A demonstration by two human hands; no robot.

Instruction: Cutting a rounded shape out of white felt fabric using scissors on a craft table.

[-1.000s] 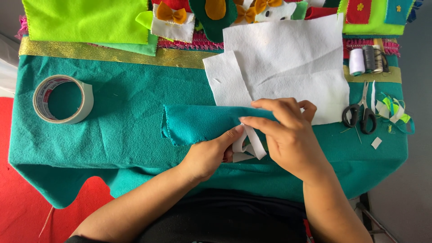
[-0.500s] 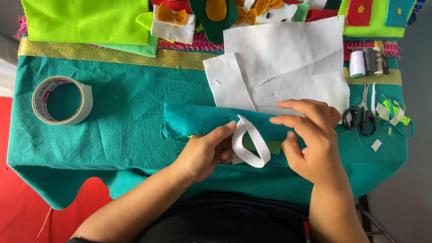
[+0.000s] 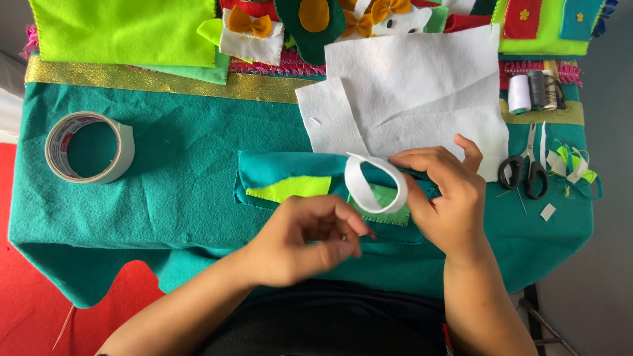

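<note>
A small teal felt piece [image 3: 290,168] lies on the teal cloth-covered table [image 3: 165,198], with a lime green patch [image 3: 290,189] and a darker green patch [image 3: 389,209] on it. My right hand [image 3: 445,201] pinches one end of a white strip [image 3: 369,191] that curls into a loop over the green patch. My left hand [image 3: 310,237] hovers just below the felt piece. Its fingers are curled against the thumb, and I see nothing in them.
A roll of pale tape [image 3: 89,146] sits at the left. White felt sheets [image 3: 422,92] lie behind my hands. Black scissors [image 3: 524,168], thread spools [image 3: 534,92] and ribbon scraps [image 3: 573,165] are at the right. Lime felt [image 3: 125,29] and sewn felt figures line the far edge.
My left hand has let go of the white strip and drawn back toward me. My right hand now holds the loop alone, and the lime and green patches show.
</note>
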